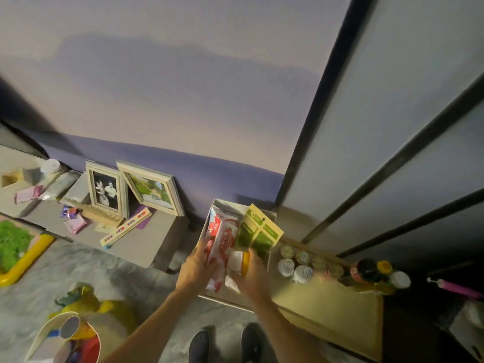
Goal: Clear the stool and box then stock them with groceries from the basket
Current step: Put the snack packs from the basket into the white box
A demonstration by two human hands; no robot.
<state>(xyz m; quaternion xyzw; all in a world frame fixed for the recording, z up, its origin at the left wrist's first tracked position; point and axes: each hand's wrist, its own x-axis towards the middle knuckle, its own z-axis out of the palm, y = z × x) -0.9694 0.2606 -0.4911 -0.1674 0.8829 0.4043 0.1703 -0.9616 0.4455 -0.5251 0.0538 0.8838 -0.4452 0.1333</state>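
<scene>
A white box [218,204] stands on the floor against the purple wall, holding packets. My left hand [195,265] grips a red and white packet [218,239] that leans in the box. My right hand [252,276] holds a small white and yellow pack [239,262] at the box's near side. Two green and cream card packs [258,231] stand upright behind it. To the right, a pale wooden stool [330,299] carries several small cups [294,265] and bottles [372,272]. The basket [43,334] sits at bottom left with colourful items inside.
A low grey shelf [146,244] at left bears two picture frames [107,189], purple packets and a long striped box. A yellow tray with green turf [15,247] lies far left. Yellow bags [99,310] rest on the marble floor. Sliding doors [392,127] rise at right.
</scene>
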